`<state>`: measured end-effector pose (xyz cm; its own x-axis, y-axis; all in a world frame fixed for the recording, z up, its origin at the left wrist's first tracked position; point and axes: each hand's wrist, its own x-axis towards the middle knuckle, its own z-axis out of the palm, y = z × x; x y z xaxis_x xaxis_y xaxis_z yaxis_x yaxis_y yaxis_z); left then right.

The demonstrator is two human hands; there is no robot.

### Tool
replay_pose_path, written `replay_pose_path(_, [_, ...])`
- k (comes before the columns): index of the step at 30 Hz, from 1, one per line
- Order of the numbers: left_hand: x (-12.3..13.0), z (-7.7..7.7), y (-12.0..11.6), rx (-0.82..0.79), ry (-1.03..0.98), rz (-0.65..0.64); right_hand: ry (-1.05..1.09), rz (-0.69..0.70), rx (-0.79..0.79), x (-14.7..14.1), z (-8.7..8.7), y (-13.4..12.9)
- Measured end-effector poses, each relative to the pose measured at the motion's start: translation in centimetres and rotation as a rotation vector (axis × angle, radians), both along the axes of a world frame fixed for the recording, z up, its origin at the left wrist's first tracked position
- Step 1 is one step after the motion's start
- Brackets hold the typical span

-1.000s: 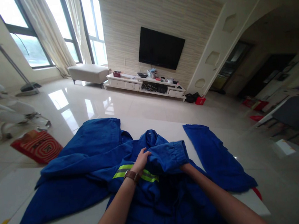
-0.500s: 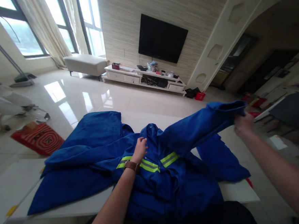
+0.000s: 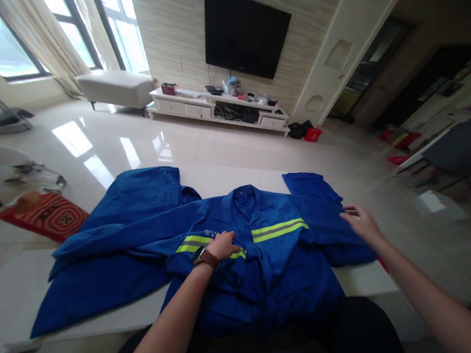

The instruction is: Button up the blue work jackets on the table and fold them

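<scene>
On the white tabletop, the blue jacket lies front up, so I'd call this the laying-out step. Left hand is on the chest by the bright stripe, fingers curled, can't tell if it's pinching cloth. Right hand is loosely spread beside the sleeve. Next move probably calls for light, flat-palmed smoothing imo.
</scene>
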<state>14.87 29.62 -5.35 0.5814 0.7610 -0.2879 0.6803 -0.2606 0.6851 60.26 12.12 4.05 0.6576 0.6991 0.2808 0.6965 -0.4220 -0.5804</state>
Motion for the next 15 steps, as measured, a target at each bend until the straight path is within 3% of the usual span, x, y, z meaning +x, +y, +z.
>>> replay_pose_path(2, [-0.5,0.4,0.2,0.085,0.126,-0.009,-0.145,0.361,-0.216,-4.7,-2.9,1.6])
replay_pose_path(4, [-1.7,0.8,1.3,0.178,0.221,0.052,-0.268,0.543,-0.407,-8.2,-4.6,3.7])
replay_pose_path(7, [-4.8,0.7,4.3,0.278,0.312,0.229,-0.314,0.526,-0.530,-9.3,-5.8,8.2])
replay_pose_path(11, [-9.8,-1.5,9.2,0.448,0.439,0.410,-0.351,0.392,-0.565,-6.0,-7.0,15.1])
replay_pose_path(13, [-11.8,-2.5,11.0,0.471,0.508,0.382,-0.354,0.340,-0.592,-4.5,-7.6,17.5])
replay_pose_path(15, [-13.3,-2.5,11.7,0.462,0.525,0.272,-0.346,0.335,-0.616,-3.4,-8.2,18.5])
